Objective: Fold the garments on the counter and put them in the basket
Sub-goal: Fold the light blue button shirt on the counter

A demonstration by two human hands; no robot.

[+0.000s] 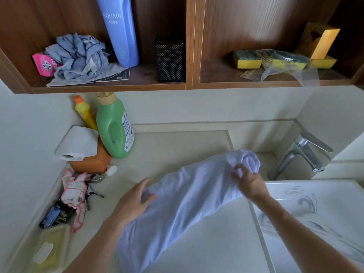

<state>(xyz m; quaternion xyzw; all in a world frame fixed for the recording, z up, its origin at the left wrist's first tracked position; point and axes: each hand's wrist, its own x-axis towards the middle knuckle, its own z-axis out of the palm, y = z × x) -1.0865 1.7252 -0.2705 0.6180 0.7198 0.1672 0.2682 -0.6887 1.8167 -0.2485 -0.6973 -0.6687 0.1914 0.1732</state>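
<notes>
The left hand [134, 201] lies with fingers fairly straight, pressing the left edge of the pale lilac garment [187, 205], which stretches diagonally across the counter [177, 146] toward the faucet [303, 154]. The cloth looks light, soft and limp. It will likely sag wherever it is unsupported, so hems or corners seem the best holds. The right hand [248, 184] pinches the bunched far end, fingers curled into the cloth.
</notes>
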